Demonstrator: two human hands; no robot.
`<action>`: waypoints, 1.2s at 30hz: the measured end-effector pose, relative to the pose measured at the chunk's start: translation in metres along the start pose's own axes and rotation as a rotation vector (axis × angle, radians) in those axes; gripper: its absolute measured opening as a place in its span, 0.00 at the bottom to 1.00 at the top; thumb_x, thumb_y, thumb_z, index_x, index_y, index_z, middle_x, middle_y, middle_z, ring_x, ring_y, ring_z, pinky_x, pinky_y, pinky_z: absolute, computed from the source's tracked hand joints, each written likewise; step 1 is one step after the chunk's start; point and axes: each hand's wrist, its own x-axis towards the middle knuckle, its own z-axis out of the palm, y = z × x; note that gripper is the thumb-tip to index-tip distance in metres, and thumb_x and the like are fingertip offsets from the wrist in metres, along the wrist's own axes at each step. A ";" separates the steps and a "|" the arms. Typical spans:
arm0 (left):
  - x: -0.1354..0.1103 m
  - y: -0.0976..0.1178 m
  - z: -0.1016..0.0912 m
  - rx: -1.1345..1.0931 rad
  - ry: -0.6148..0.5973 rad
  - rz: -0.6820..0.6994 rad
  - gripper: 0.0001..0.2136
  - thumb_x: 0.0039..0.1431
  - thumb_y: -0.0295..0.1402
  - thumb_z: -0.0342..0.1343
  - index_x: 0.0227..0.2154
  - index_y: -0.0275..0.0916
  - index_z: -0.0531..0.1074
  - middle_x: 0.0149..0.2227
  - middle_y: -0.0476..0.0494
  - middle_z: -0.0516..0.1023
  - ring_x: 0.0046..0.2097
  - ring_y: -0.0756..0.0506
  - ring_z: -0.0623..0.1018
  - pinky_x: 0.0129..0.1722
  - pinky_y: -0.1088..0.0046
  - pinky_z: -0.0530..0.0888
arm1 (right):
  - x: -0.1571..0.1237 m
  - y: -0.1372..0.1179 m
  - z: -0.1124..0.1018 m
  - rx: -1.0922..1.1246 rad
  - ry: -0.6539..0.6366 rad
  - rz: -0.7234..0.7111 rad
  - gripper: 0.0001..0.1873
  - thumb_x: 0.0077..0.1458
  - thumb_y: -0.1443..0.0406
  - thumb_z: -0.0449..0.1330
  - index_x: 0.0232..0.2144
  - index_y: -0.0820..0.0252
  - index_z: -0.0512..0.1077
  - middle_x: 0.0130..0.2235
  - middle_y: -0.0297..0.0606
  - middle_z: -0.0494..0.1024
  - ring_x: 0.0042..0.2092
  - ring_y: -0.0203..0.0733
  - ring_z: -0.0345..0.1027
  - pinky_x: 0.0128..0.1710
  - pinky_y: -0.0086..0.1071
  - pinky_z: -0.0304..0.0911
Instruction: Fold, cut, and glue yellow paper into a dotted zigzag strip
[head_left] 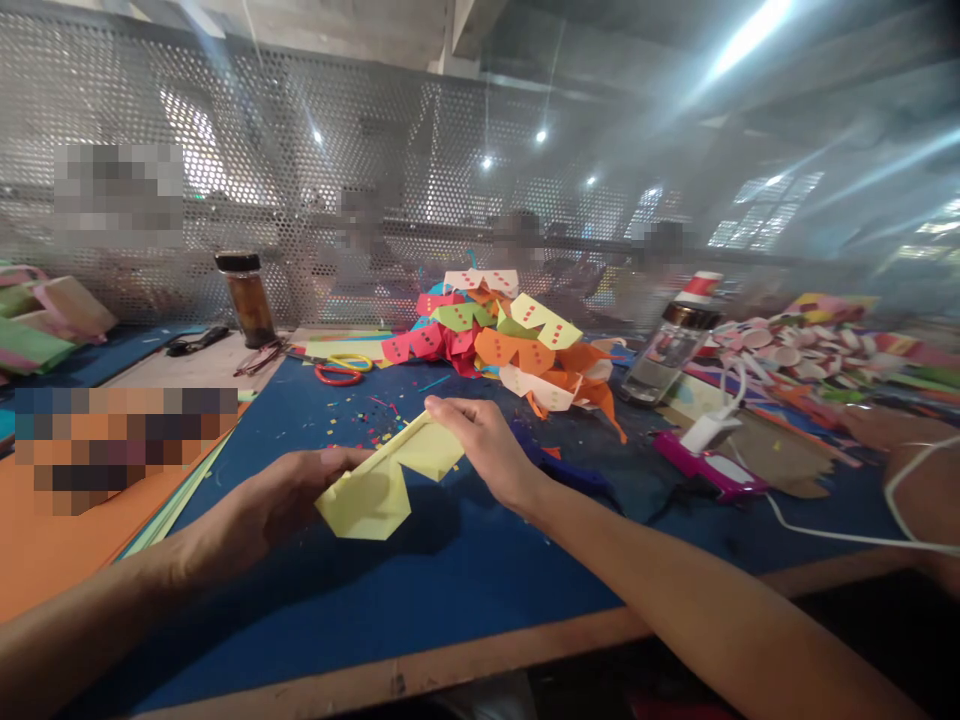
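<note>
The mask (367, 503), a sheet of pale yellow paper with angular lobes and a notch, is located above the desk (360, 640), suspended between both hands. The left hand (300, 490) grasps its left end, thumb along the long upper edge. The right hand (484, 440) grasps the opposite end, its thumb at the upper corner. The long edge slopes upward toward the right hand and appears folded. The desk has a smooth, matte blue surface with a brown front edge. Small multicoloured paper chips (365, 437) are scattered just beyond the mask. Scissors (343, 368) with red and yellow loop handles lie farther back. Behind the hands stands a loose pile (480, 345) of creased paper masks in pink, green, orange and cream, several bearing rows of dots. A cylindrical jar (250, 305) with a black lid contains brown liquid. A transparent bottle (667, 355) tilts to the right of the pile. Flat orange paper (52, 575) lies at left. A perforated grey panel (300, 150) closes the rear.
</note>
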 end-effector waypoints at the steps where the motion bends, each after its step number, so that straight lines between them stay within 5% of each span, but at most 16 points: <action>1: 0.000 0.001 -0.002 -0.092 -0.056 -0.008 0.27 0.57 0.51 0.53 0.52 0.39 0.75 0.47 0.37 0.81 0.48 0.34 0.78 0.47 0.61 0.74 | 0.001 0.001 -0.001 0.001 0.015 -0.003 0.26 0.59 0.50 0.55 0.19 0.56 0.51 0.23 0.27 0.46 0.26 0.33 0.41 0.25 0.32 0.40; 7: 0.013 -0.004 -0.011 -0.129 -0.268 0.026 0.22 0.58 0.41 0.62 0.54 0.40 0.74 0.48 0.41 0.80 0.47 0.43 0.77 0.46 0.73 0.72 | 0.001 0.001 -0.001 -0.018 0.037 -0.024 0.25 0.60 0.51 0.55 0.19 0.56 0.51 0.24 0.27 0.46 0.26 0.33 0.40 0.25 0.32 0.39; 12: 0.019 -0.015 -0.011 -0.105 -0.252 -0.006 0.17 0.60 0.39 0.62 0.50 0.38 0.76 0.40 0.41 0.82 0.37 0.49 0.77 0.38 0.77 0.71 | -0.002 -0.002 0.001 -0.040 -0.012 -0.038 0.24 0.61 0.52 0.54 0.19 0.56 0.52 0.23 0.27 0.47 0.26 0.33 0.43 0.25 0.31 0.41; 26: 0.014 -0.012 -0.011 -0.110 -0.310 0.004 0.19 0.67 0.41 0.50 0.51 0.34 0.75 0.41 0.32 0.82 0.40 0.40 0.81 0.38 0.67 0.78 | -0.002 0.000 0.001 -0.077 0.014 -0.074 0.24 0.62 0.53 0.53 0.19 0.56 0.53 0.22 0.27 0.48 0.25 0.32 0.43 0.23 0.31 0.41; 36: 0.020 -0.014 -0.010 -0.007 -0.251 0.017 0.17 0.64 0.43 0.56 0.48 0.36 0.75 0.34 0.40 0.82 0.33 0.47 0.79 0.32 0.74 0.78 | -0.001 0.002 0.002 -0.112 -0.014 -0.077 0.24 0.62 0.54 0.53 0.19 0.56 0.52 0.22 0.27 0.48 0.25 0.32 0.43 0.23 0.31 0.40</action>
